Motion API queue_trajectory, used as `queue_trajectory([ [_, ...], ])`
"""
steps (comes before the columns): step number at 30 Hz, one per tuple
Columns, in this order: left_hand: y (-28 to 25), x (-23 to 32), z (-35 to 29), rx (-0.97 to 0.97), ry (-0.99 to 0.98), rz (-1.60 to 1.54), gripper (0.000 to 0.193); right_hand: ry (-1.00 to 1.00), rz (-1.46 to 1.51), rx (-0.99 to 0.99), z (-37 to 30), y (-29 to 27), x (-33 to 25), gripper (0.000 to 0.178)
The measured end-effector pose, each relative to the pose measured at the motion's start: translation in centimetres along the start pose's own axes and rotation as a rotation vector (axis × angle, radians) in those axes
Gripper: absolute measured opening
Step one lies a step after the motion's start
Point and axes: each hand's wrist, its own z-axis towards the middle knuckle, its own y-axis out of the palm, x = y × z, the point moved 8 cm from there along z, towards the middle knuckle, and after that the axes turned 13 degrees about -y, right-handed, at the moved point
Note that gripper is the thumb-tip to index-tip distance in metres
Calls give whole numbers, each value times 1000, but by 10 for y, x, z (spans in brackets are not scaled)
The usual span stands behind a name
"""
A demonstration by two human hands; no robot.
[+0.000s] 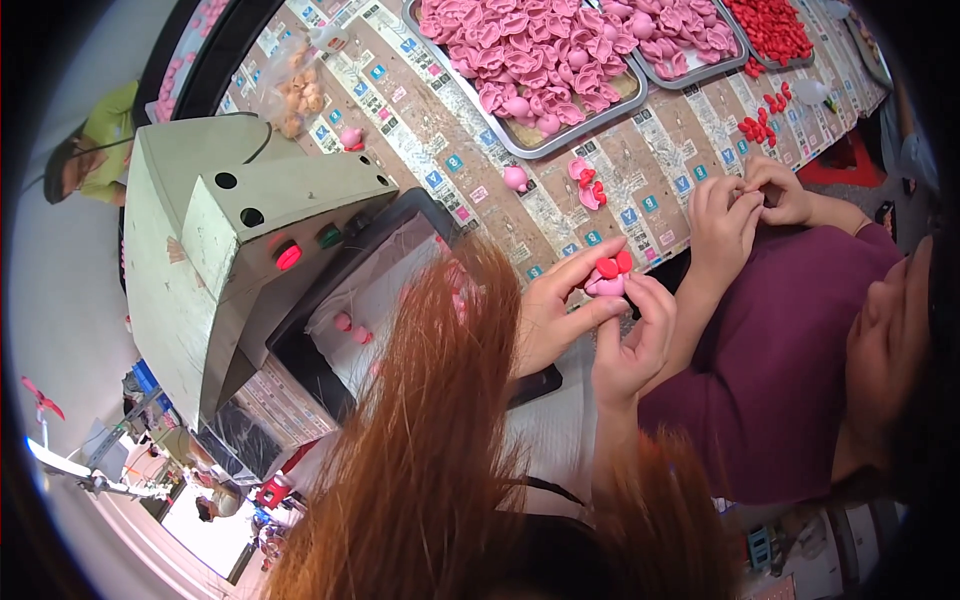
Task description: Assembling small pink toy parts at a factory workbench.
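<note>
Between my hands is a small pink plastic toy piece (603,285) with a red bow-like part on top of it. My left hand (558,305) grips it from the left, the index finger and thumb around it. On its right side, my right hand (640,338) pinches it with thumb and fingertips. Just beyond my hands on the table lie pink shell halves with red parts (587,185) and a round pink piece (515,179). Long hair hangs in front of part of my left forearm.
Metal trays of pink shells (575,137) and red parts (770,35) stand on the patterned table (420,130). A beige machine (190,230) with red and green buttons stands left, beside a dark bin (330,375) holding pink pieces. A co-worker in purple (790,340) sits close on the right.
</note>
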Motion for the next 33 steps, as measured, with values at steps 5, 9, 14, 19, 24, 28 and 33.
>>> queue_trajectory([
  [5, 1, 2, 5, -28, -37, 8, 48, 18, -11, -8, 2, -4, 2, 32],
  [9, -2, 4, 4, -20, -48, 0, 47, 19, 7, -10, 4, -3, 1, 32],
  [14, 0, 4, 11, 9, -7, 106, 47, 41, -26, -77, 7, -7, 8, 29],
  [19, -3, 8, 8, 27, 4, 103, 46, 129, -8, -65, 7, -6, 9, 26],
  [24, -4, 5, 6, -3, -37, 73, 46, 70, 38, 3, -1, -4, 12, 30],
  [28, 7, 1, 16, -76, -73, -180, 43, 64, -16, 55, 5, -15, 17, 31],
  [33, 8, -2, 13, -161, -178, -349, 38, 31, 8, 11, 4, -9, 13, 33],
])
